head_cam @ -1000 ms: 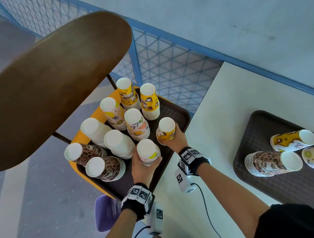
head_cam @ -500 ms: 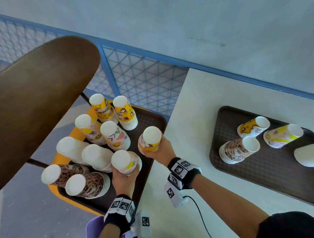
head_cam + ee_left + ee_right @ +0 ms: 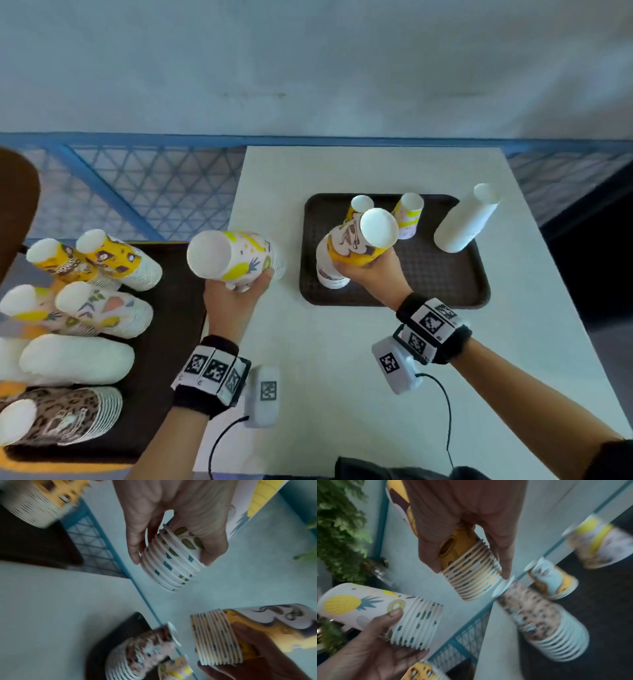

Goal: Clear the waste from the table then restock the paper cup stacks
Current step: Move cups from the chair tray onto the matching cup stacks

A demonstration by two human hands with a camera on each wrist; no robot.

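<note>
My left hand (image 3: 239,291) grips a stack of fruit-print paper cups (image 3: 236,258), tilted with its white base toward me, over the white table's (image 3: 325,342) left edge. In the left wrist view my fingers (image 3: 135,550) curl round the stack's rims (image 3: 173,566). My right hand (image 3: 366,270) grips a yellow cup stack (image 3: 363,240) above the near left corner of the dark tray (image 3: 445,284) on the table. The right wrist view shows this yellow stack (image 3: 474,577) just above a leopard-print stack (image 3: 539,628) standing on that tray.
The table tray also carries a yellow stack (image 3: 359,205), a fruit-print stack (image 3: 407,216) and a tall white stack (image 3: 466,222). Left of the table, a second dark tray (image 3: 171,342) holds several cup stacks. A blue mesh fence (image 3: 154,198) runs behind.
Both hands lifted their cup stacks off the left tray and carried them right. The right stack is now over the table tray, the left one at the table's edge.
</note>
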